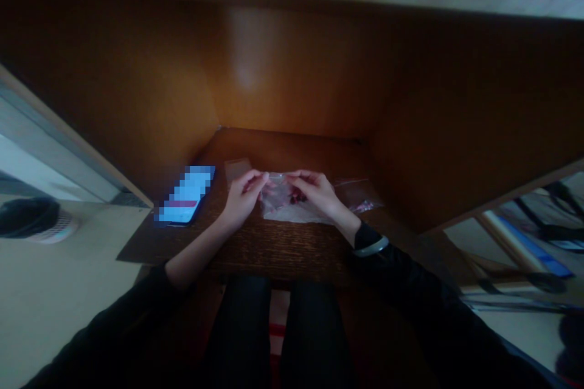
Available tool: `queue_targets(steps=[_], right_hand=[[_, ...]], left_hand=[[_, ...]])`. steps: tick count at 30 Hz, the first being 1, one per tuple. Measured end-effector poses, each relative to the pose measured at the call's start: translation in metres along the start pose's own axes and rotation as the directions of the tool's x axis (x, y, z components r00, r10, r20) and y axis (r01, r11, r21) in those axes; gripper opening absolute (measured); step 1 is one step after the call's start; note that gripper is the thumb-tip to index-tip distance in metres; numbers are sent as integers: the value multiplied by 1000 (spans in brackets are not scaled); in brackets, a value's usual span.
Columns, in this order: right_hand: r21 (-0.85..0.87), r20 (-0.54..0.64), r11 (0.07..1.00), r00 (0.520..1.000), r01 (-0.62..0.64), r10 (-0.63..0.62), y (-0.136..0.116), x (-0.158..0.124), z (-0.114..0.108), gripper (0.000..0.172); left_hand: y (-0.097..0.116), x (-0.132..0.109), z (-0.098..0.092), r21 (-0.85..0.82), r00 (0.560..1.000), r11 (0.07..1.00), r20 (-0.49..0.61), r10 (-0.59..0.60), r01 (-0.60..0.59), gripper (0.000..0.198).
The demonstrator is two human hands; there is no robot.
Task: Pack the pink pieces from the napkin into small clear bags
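Observation:
Just above the dark wooden shelf (278, 249), a clear plastic zip bag (278, 208) is stretched between my two hands. My left hand (244, 194) pinches its upper left edge, thumb against fingers. At the upper right edge my right hand (314, 188) pinches it the same way. Small dark red pieces show through the bag near my right fingers; their kind is unclear. Beside my right wrist lies a second clear bag (358, 191) with small shiny pinkish things in its lower corner. A flat clear packet (236, 169) lies partly behind my left hand.
A phone (185, 197) with a lit, pixelated screen lies at the left of the shelf. Wooden panels (292, 73) enclose the back and sides. A lined waste basket (41, 222) stands on the floor at left; a blue flat item (538, 249) is at right.

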State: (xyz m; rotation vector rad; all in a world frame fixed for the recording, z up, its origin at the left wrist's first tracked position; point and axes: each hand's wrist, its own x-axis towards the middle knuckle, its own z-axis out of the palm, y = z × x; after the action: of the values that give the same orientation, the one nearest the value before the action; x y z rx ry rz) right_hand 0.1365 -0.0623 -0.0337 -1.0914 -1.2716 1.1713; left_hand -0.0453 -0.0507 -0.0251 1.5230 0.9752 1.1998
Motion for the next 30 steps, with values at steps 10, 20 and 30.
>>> queue_targets(steps=[10, 20, 30], right_hand=[[-21, 42, 1000, 999, 9, -8, -2, -2, 1, 21], [-17, 40, 1000, 999, 12, -11, -5, -7, 4, 22], [-45, 56, 998, 998, 33, -30, -8, -8, 4, 25]], left_hand=[[2, 0, 2, 47, 996, 999, 93, 15, -19, 13], [4, -3, 1, 97, 988, 992, 140, 66, -80, 14], [6, -4, 2, 62, 988, 995, 141, 69, -78, 14]])
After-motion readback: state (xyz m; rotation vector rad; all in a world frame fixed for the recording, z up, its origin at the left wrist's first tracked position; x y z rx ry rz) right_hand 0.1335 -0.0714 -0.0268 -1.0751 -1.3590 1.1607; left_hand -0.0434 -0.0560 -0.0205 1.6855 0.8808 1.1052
